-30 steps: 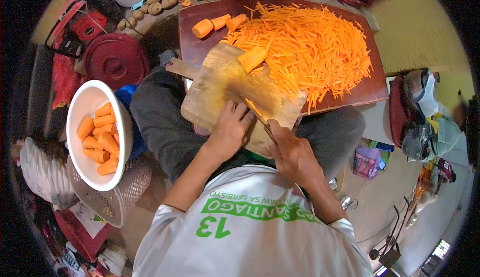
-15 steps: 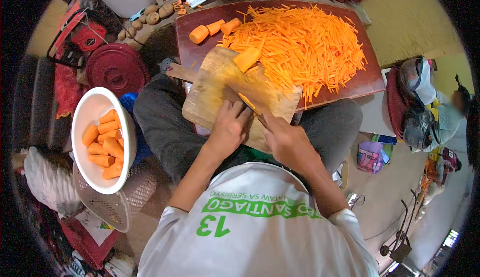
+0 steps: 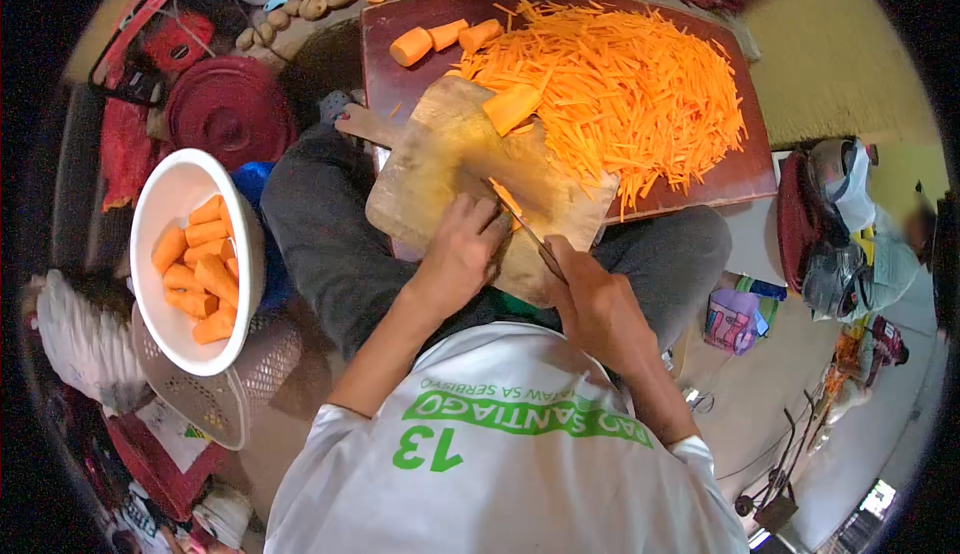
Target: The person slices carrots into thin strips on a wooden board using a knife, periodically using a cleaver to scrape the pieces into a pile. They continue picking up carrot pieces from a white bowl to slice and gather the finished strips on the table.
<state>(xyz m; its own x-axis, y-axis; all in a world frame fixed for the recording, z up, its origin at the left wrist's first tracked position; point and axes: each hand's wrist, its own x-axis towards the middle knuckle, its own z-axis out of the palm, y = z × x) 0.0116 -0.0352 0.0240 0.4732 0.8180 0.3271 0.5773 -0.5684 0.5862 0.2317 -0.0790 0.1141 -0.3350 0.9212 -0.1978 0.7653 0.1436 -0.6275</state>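
My right hand (image 3: 600, 299) is wrapped round the handle of a knife (image 3: 536, 238), its blade angled across the wooden cutting board (image 3: 415, 189). Carrot slices (image 3: 505, 196) cling along the blade. Close beside the blade, my left hand (image 3: 462, 244) has its fingers curled down on a carrot piece, mostly hidden beneath them. A larger cut carrot chunk (image 3: 511, 109) lies on the board's far side. Beyond it, a big heap of carrot strips (image 3: 630, 104) covers much of the dark red table (image 3: 715, 182) and spills onto the board's edge.
Carrot chunks (image 3: 411, 47) sit at the table's far left. A white basin (image 3: 147, 294) of peeled carrots stands to the left, over a perforated basket (image 3: 215, 414). Several potatoes (image 3: 312, 7) lie beyond a dark red lid (image 3: 228, 109). Bags (image 3: 840, 264) stand at the right.
The knife and my right hand have shifted slightly right and toward me, and more carrot shows along the blade. My left hand stays nearly in place. The whole view has shifted a little.
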